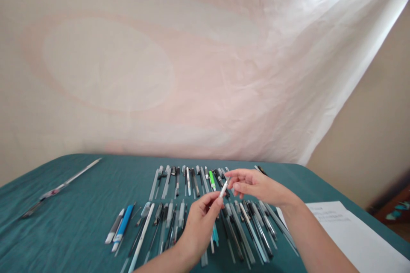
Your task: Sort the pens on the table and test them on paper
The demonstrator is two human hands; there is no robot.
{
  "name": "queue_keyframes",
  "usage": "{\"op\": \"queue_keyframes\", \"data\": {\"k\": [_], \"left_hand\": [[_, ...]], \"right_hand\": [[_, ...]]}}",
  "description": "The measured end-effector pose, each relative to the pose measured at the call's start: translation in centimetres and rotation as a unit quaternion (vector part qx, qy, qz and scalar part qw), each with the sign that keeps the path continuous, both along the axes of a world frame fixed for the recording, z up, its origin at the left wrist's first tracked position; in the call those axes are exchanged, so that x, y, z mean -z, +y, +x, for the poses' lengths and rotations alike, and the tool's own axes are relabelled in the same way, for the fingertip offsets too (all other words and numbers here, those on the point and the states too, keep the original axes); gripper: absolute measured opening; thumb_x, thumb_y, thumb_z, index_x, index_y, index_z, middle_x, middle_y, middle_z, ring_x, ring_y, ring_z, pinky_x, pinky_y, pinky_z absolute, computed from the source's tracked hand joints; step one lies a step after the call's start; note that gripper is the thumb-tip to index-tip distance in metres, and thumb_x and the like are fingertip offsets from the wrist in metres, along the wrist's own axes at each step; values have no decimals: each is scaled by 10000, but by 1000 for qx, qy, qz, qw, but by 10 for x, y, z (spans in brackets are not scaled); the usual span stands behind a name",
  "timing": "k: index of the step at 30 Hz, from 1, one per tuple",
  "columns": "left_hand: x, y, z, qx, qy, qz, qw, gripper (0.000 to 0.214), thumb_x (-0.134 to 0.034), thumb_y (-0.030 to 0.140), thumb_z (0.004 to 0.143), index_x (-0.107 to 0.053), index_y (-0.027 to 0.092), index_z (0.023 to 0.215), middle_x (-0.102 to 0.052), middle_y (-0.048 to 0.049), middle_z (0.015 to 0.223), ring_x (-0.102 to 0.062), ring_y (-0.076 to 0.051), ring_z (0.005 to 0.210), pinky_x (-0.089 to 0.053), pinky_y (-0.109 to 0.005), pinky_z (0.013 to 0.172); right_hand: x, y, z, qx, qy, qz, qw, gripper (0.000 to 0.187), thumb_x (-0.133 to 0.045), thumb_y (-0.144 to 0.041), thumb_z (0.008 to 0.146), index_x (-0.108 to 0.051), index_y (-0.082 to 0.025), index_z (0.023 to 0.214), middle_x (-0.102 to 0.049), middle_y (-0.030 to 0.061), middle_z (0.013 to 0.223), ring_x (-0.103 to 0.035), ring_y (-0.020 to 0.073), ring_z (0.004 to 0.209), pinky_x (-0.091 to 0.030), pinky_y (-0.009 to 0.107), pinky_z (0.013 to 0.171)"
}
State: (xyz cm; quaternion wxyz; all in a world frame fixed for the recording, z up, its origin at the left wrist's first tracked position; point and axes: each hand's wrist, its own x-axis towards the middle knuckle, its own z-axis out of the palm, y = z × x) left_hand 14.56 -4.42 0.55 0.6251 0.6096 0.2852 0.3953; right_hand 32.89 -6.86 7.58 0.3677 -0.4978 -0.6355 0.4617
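My left hand (pixel 201 219) is closed around a slim white pen (pixel 224 188), pinched between thumb and fingers and tilted up to the right. Its upper end reaches the fingertips of my right hand (pixel 253 184). The right hand's fingers are stretched out and slightly curved, with the thumb apart from the index finger; whether they touch the pen is hard to tell. Below and behind the hands lie two rows of pens, caps and clear barrels. A green pen (pixel 212 180) is in the back row, just behind the held pen. My left hand hides part of the front row.
A blue marker (pixel 123 227) and a grey-and-white pen (pixel 114 226) lie at the front row's left end. A long, thin white stick with a dark end (pixel 70 180) rests far left. Printed paper (pixel 342 232) lies at right on the green cloth (pixel 64 239). A pale sheet (pixel 192 72) hangs behind.
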Motion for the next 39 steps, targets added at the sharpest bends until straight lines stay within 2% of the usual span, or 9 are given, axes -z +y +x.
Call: {"op": "queue_keyframes", "data": {"k": [4,9,12,18,20,25,31,36,39], "left_hand": [[-1,0,-1,2,-14,-21,1000,334,-525,381,785,-620,170,1026,-580,-13,754,-465,-124,679,-371,-215,630],[-2,-1,-2,-7,-30,-37,999,319,-539,374,780,-625,154,995,-579,-9,730,-476,-118,675,-378,-214,631],[-3,-1,-1,-2,-42,-59,997,311,-544,370,777,-629,134,960,-580,-12,698,-498,-121,665,-391,-218,621],[-4,-2,0,5,-69,-124,990,308,-541,382,776,-612,136,948,-600,-30,742,-570,-139,684,-433,-229,609],[-4,-3,-1,11,-71,-144,987,300,-554,382,767,-614,139,932,-600,-29,745,-586,-138,676,-447,-232,614],[-4,-3,-1,14,-86,-164,983,285,-589,373,745,-620,140,908,-599,-24,740,-602,-132,676,-468,-238,649],[-3,-1,-1,10,-90,-182,979,295,-608,381,727,-620,138,895,-617,-33,748,-606,-126,661,-481,-244,653],[-4,-1,-1,11,-89,-181,979,299,-612,386,721,-622,137,887,-615,-33,743,-615,-133,665,-486,-241,644],[-5,0,-2,15,-86,-181,980,302,-605,385,729,-619,141,904,-617,-33,757,-616,-129,668,-485,-237,645]], "right_hand": [[10,8,-7,-23,56,0,998,359,-563,-379,766,-618,-143,1032,-639,73,899,-551,149,774,-425,276,665],[24,16,-23,53,108,15,993,261,-623,-362,723,-674,-131,834,-646,40,744,-513,104,627,-393,245,613],[27,18,-27,84,117,26,989,205,-668,-334,685,-650,-130,701,-611,9,634,-489,92,578,-377,231,579],[26,17,-28,67,181,-9,981,314,-603,-386,738,-649,-161,952,-633,64,875,-547,151,769,-416,267,651],[27,18,-29,78,185,-3,980,299,-608,-380,735,-661,-156,926,-633,63,869,-544,146,764,-417,269,667],[29,18,-32,103,188,5,977,224,-654,-350,700,-649,-140,777,-598,7,667,-500,91,595,-403,230,596],[27,17,-32,63,230,-39,970,299,-634,-386,710,-655,-137,874,-626,66,846,-553,144,746,-429,246,627],[34,19,-31,108,211,-28,971,226,-670,-349,684,-638,-133,738,-612,23,686,-527,104,617,-416,227,585],[34,19,-31,93,215,-51,971,245,-632,-363,721,-643,-126,784,-620,40,710,-533,109,629,-418,231,571]]}}
